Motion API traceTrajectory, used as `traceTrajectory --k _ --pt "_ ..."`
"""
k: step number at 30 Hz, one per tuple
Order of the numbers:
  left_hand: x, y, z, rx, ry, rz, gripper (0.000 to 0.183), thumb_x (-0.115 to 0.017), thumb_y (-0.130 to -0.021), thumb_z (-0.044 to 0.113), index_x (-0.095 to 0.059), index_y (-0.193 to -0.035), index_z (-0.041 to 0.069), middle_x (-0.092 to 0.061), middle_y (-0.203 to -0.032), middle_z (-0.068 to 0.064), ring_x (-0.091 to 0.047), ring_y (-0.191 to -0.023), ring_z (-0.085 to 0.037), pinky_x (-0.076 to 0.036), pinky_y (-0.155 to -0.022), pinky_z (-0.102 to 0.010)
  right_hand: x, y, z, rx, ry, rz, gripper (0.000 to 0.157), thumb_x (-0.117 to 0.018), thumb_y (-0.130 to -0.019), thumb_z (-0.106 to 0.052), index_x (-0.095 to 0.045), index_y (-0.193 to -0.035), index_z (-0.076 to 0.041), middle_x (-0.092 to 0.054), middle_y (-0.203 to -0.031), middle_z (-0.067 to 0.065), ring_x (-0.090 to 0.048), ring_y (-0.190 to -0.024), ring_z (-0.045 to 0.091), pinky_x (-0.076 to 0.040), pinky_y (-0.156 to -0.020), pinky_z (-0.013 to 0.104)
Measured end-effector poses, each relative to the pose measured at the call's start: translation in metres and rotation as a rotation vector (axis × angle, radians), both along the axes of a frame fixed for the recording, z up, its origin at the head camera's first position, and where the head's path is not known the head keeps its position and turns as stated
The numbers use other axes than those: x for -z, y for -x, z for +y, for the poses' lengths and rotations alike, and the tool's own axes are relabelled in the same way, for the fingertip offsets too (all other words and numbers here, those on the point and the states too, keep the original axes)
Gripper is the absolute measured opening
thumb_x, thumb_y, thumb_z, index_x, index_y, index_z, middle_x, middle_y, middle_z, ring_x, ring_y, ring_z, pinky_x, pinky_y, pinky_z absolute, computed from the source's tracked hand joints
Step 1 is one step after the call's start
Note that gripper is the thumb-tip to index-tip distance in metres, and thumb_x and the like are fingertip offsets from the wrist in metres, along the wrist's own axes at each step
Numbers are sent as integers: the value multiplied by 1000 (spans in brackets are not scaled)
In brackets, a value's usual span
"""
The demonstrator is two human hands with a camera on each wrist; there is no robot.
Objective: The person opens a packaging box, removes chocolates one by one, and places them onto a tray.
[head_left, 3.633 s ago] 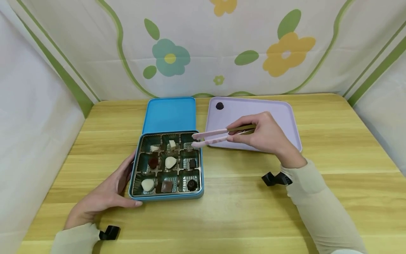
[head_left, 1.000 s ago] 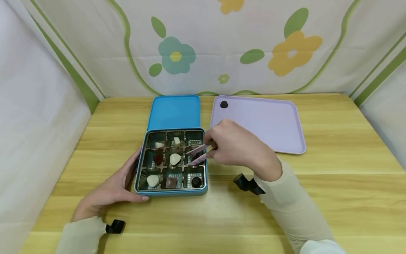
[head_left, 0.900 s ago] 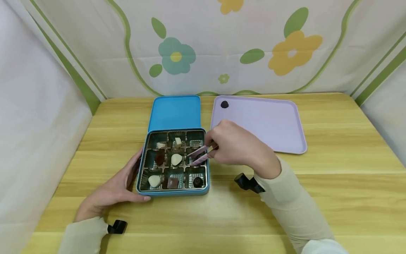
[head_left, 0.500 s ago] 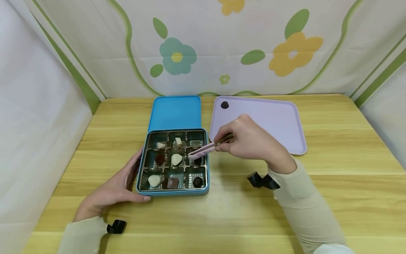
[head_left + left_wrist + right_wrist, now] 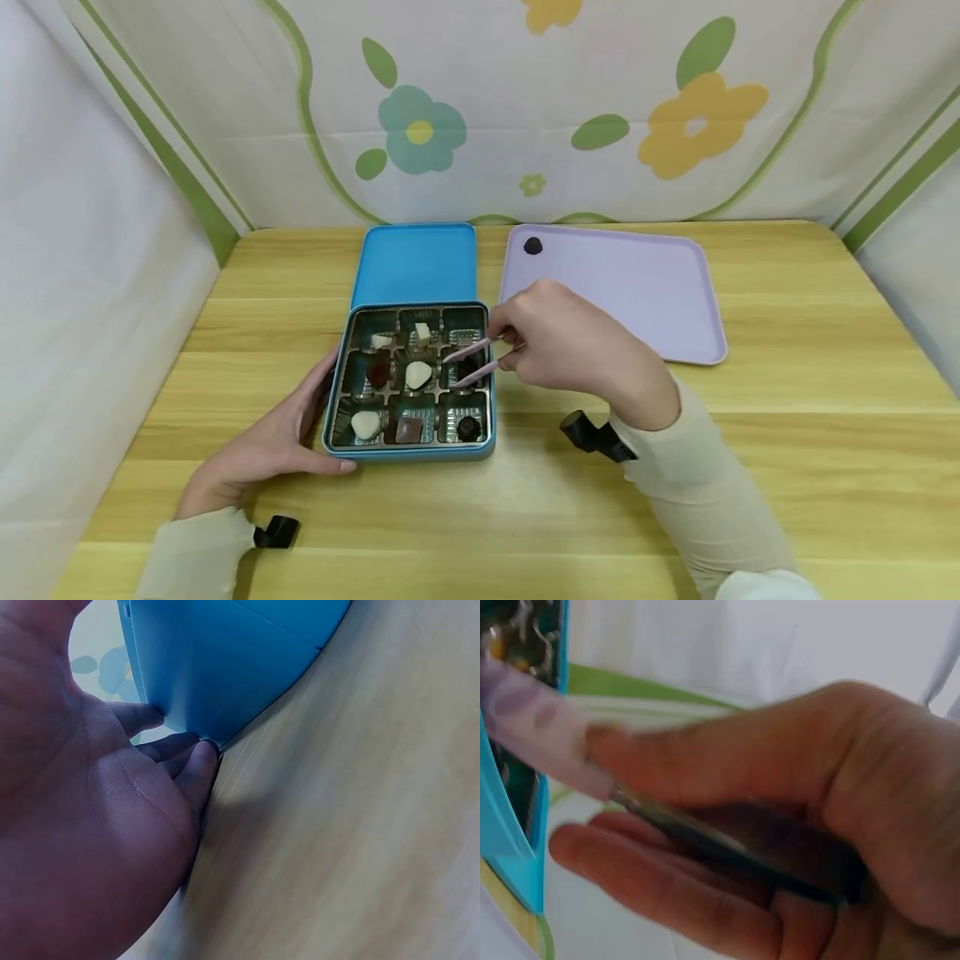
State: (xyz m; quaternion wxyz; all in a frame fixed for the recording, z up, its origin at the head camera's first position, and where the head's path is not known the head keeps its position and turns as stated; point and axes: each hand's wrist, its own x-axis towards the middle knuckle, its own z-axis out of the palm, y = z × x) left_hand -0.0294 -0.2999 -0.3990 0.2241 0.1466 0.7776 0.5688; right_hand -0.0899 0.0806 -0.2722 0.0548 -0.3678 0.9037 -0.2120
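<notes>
My left hand [image 5: 273, 446] holds the near left corner of a blue tin [image 5: 412, 455], thumb along its front and fingers at its left side. The left wrist view shows the fingertips against the tin's blue wall [image 5: 225, 667]. My right hand [image 5: 581, 346] pinches pink-tipped tongs [image 5: 478, 374] with metal handles, also blurred in the right wrist view. The tongs' arms are spread and reach into the middle right compartment, around a dark chocolate [image 5: 468, 370]. Other compartments hold a white chocolate [image 5: 417, 375], a brown square [image 5: 408, 430] and a dark round chocolate [image 5: 468, 428].
A lilac tray [image 5: 652, 283] lies at the back right with one dark chocolate [image 5: 532, 246] in its far left corner. Behind the tin lies its blue lid [image 5: 416, 265]. A flowered cloth [image 5: 480, 100] hangs along the table's back edge.
From over the tin's far right compartment, the tongs have moved to the middle right one. Half a second ago their tips were together and drawn back; now they are spread and further in.
</notes>
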Motion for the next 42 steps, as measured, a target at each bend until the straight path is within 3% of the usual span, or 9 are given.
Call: traceTrajectory --k 4,8,12,16,21,27,33,42 --pt "0 -1 1 -2 -4 -3 140 -95 -78 4 0 -173 40 7 -183 1 12 -167 -32 -19 -112 3 -3 -7 -3 3 -57 75 16 -79 -83 3 -82 -89 -12 -78 -83 -4 -66 -75 12 -58 -75 32" --pt "-1 -1 1 -7 5 -5 140 -96 -77 4 0 -173 41 8 -183 1 13 -166 -33 -19 -110 3 -7 -17 -2 52 -71 117 13 -84 -84 -1 -81 -87 -13 -75 -83 -4 -65 -75 12 -56 -72 31" --pt "-1 -1 0 -9 3 -3 140 -96 -77 4 0 -173 41 7 -183 0 12 -166 -34 -19 -110 3 -4 -19 -12 53 -109 109 12 -80 -84 1 -79 -85 -11 -75 -83 -2 -66 -75 15 -58 -71 34" --pt "0 0 0 -6 0 1 140 -95 -78 4 0 -173 41 8 -183 1 13 -167 -32 -19 -111 3 2 -12 -18 24 -132 54 16 -73 -82 4 -78 -83 -11 -75 -82 -1 -64 -72 15 -56 -69 33" --pt "1 -2 0 -7 11 3 140 -96 -78 4 0 -173 41 7 -183 0 12 -166 -32 -19 -110 3 13 5 -3 -5 -4 -23 10 -83 -86 -2 -82 -84 -12 -75 -77 -5 -61 -67 9 -55 -68 30" --pt "0 -1 -1 -7 9 5 140 -96 -78 5 0 -173 41 6 -183 1 12 -167 -32 -19 -111 3 25 18 13 30 158 -171 8 -90 -86 -10 -85 -93 -10 -80 -85 -3 -74 -75 4 -63 -73 28" --pt "1 0 0 1 6 0 140 -96 -77 5 -1 -173 41 6 -183 0 11 -166 -34 -20 -111 3 32 27 27 51 214 -186 12 -93 -83 -12 -86 -93 -13 -81 -82 -6 -74 -74 4 -61 -72 28" --pt "-1 0 0 -17 10 -16 140 -96 -76 4 -2 -173 44 4 -183 5 9 -167 -27 -20 -111 2 49 36 54 185 294 -278 16 -94 -84 -22 -88 -99 -23 -82 -89 -8 -71 -81 15 -53 -71 27"
